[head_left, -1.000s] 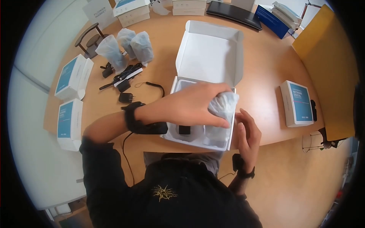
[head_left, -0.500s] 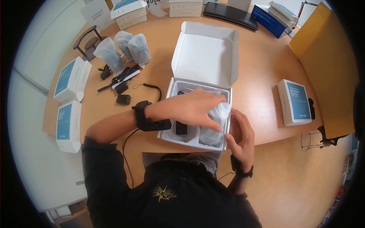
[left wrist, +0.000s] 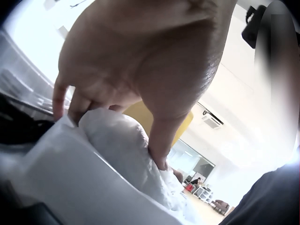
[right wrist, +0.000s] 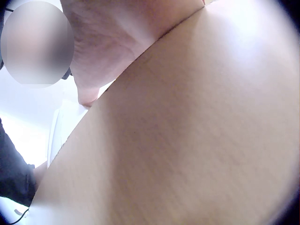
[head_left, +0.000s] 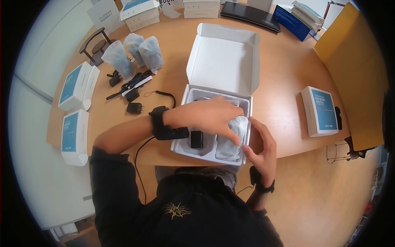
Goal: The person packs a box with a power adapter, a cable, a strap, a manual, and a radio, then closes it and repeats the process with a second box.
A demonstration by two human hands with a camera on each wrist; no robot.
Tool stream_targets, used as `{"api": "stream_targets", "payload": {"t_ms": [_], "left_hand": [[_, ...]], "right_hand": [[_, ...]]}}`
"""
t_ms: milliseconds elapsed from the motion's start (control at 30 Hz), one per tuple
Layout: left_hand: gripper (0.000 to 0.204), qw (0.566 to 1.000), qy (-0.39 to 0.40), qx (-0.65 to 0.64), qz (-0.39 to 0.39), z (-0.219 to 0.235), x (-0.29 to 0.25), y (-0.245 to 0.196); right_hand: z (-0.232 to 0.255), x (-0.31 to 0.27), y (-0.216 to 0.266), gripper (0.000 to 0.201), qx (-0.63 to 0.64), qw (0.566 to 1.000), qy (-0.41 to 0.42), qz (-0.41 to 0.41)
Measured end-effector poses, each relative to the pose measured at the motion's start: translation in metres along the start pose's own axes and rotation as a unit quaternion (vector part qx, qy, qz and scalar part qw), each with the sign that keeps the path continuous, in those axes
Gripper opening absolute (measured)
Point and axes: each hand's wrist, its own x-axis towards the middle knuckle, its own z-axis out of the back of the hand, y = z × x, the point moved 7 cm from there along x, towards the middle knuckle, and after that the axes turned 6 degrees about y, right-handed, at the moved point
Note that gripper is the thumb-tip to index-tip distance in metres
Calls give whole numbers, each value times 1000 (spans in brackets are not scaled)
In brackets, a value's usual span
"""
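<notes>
In the head view a white carton (head_left: 224,61) lies with its lid folded back, a moulded tray inside. My left hand (head_left: 207,117) reaches across it and grips a bundle in whitish translucent wrapping (head_left: 229,147), which sits in the tray's right compartment. The left wrist view shows thumb and fingers on either side of the rounded wrapped bundle (left wrist: 117,140); what is inside the wrapping is hidden. A black power adapter (head_left: 197,139) lies in the left compartment. My right hand (head_left: 265,152) rests against the carton's right side, thumb near the rim, fingers loosely extended.
Left of the carton, three wrapped bundles (head_left: 150,53) stand behind black cables (head_left: 133,84) and adapters (head_left: 134,108). White-and-blue boxes stand at the left edge, with another box (head_left: 319,111) at the right. A black laptop (head_left: 251,16) lies at the back; a yellow panel (head_left: 354,78) borders the right.
My left hand has lowered the wrapped bundle from above the carton's right side into the right compartment. My right hand has moved up against the carton's right side.
</notes>
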Motion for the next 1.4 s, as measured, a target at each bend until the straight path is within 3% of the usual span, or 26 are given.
{"api": "stream_targets", "payload": {"t_ms": [67,167,300,367,400,467,700,767,967,1167,1400], "left_hand": [[72,986,-92,128,-53,6,-9,-10],[68,982,-111,138,-58,6,-18,-15],[65,990,-103,90,-11,17,-31,-28],[64,985,5,161,61,6,-26,-25],[64,985,5,160,62,-1,-27,-19],[68,958,-122,252,-59,-6,-31,-23],[78,980,-128,140,-63,11,-38,-21],[79,985,-120,116,-30,26,-43,-25],[82,989,-65,125,-40,-1,-35,-15],[83,978,-105,168,-61,10,-35,-21],[83,985,-76,140,-63,0,-31,-14]], "right_hand": [[1,0,0,69,-1,1000,0,2],[2,0,2,69,-13,1000,6,0],[2,-1,1,69,-10,1000,8,0],[2,0,2,69,-22,1000,11,4],[2,0,3,69,-19,1000,11,4],[0,0,2,69,-13,1000,11,3],[2,-1,2,70,-15,1000,10,-5],[1,-2,1,70,-3,1000,8,-11],[1,0,2,69,-15,1000,10,0],[3,-1,5,69,-20,1000,7,0],[3,0,5,69,-14,1000,5,2]]}}
